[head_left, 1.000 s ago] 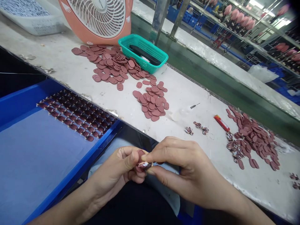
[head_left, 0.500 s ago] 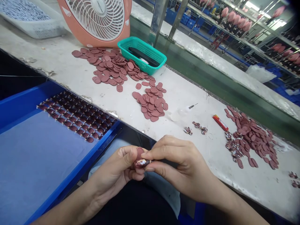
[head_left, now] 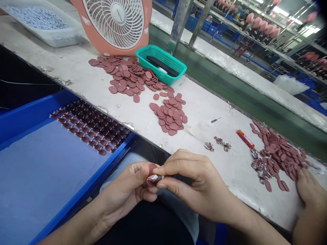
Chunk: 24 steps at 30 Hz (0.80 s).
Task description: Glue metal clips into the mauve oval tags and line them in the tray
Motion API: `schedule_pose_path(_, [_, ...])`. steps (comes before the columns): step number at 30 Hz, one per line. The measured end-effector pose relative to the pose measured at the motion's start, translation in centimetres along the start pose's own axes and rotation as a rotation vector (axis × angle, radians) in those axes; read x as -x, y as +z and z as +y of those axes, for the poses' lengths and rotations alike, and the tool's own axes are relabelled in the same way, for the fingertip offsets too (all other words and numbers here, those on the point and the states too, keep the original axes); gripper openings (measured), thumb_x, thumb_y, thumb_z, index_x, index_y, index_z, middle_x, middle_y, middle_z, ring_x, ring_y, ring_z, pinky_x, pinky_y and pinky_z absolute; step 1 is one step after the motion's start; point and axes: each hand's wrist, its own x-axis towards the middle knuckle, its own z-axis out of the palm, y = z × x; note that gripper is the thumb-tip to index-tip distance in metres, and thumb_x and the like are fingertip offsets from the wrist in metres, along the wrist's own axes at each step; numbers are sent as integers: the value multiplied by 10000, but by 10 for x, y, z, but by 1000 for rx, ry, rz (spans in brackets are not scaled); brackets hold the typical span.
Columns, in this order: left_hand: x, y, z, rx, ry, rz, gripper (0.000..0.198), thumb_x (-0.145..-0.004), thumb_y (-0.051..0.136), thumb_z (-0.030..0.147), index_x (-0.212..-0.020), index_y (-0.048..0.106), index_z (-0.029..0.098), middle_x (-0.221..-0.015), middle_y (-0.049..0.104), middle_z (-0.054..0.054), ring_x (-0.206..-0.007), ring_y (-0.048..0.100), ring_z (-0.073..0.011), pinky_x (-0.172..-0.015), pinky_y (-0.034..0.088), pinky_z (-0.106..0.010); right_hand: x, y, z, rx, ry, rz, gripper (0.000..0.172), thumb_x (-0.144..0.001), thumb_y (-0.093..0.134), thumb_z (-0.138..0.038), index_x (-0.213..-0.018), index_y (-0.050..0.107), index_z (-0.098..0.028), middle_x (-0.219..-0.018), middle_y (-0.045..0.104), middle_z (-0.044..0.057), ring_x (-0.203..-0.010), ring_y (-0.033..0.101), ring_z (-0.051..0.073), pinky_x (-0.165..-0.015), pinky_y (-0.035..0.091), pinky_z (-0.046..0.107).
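Close to my body, my left hand (head_left: 130, 183) is closed, with thumb and fingers around a reddish-brown oval disc (head_left: 152, 167). My right hand (head_left: 196, 180) pinches a small dark-brown painted piece (head_left: 154, 178) with white and gold markings, between thumb and fingertips. The piece lies against the disc, and fingers partly cover both; whether they are joined I cannot tell. Beyond my hands, a pile of similar discs (head_left: 170, 114) lies on the white table (head_left: 199, 160). Several small painted pieces (head_left: 209, 146) rest to its right.
A blue tray (head_left: 74, 207) at left holds rows of brown pieces (head_left: 89, 126). At the back stand an orange fan (head_left: 102, 42), a green basket (head_left: 180, 73) and a white tub (head_left: 65, 37). Another person's hand (head_left: 310, 187) touches the right disc pile (head_left: 283, 149), near a red tube (head_left: 245, 139).
Another person's hand has come in from the right to the disc pile. The view has shifted slightly, so the table things appear farther right and lower. My hands keep nearly the same hold.
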Motion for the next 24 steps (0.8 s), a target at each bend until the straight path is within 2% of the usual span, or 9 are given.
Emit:
schedule_pose_path(3, [-2,-7,4,-36,-2,0,493,-650,856,626,-783,810,154,-666,663,-25,-603,634,-111,-486,571,-149,-4,0,1,26,-47,43,117,-915,733,-176,-1021,755,-134,-873,757,34,-797,686,108,-762,548,217])
schedule_pose_path(5, [-2,-13,5,-53,43,39,593,-614,834,689,-907,817,174,-802,714,-54,-695,678,-154,-499,599,-190,-6,5,5,116,-78,122,147,-916,725,-170,-1059,747,-144,-902,744,35,-820,678,114,-755,553,227])
schedule_pose_path(7, [-1,-19,5,-70,182,195,550,-599,882,632,-950,809,214,-866,725,-39,-686,668,-145,-500,601,-201,-8,15,12,272,-109,244,176,-913,714,-149,-1088,737,-157,-914,717,43,-832,657,134,-742,555,260])
schedule_pose_path(9, [1,-23,3,-113,370,388,405,-589,948,497,-849,797,226,-761,693,6,-587,602,-108,-467,573,-183,-11,29,20,440,-163,364,193,-911,704,-122,-1100,724,-156,-886,689,52,-811,622,153,-720,548,295])
schedule_pose_path(12, [4,-24,3,-202,546,478,335,-552,983,395,-734,777,205,-649,662,18,-533,554,-103,-431,534,-169,-17,56,32,588,-284,449,218,-912,699,-103,-1129,701,-122,-839,678,69,-762,577,169,-673,531,317])
schedule_pose_path(15, [6,-27,7,-234,591,497,289,-587,967,364,-714,767,198,-775,746,-18,-549,564,-96,-440,508,-151,-26,81,43,598,-373,465,217,-931,679,-115,-1148,680,-96,-819,684,74,-751,584,170,-645,519,317])
schedule_pose_path(18, [7,-37,11,-267,591,572,232,-680,908,356,-694,742,195,-844,765,-28,-558,565,-90,-448,486,-145,-40,102,54,549,-402,461,158,-961,635,-121,-1111,679,-93,-797,680,65,-724,588,156,-625,499,312])
schedule_pose_path(22, [10,-59,16,-413,578,755,293,-733,814,474,-766,727,196,-759,706,-21,-617,615,-144,-472,510,-198,-56,122,56,520,-343,420,137,-948,653,-143,-1067,700,-94,-774,675,64,-688,572,168,-611,494,329])
schedule_pose_path(24, [13,-74,23,-499,561,858,361,-734,760,547,-811,697,199,-788,699,-30,-671,648,-180,-496,529,-236,-53,124,47,513,-378,390,160,-926,683,-156,-1068,700,-84,-773,686,60,-672,580,167,-607,499,333])
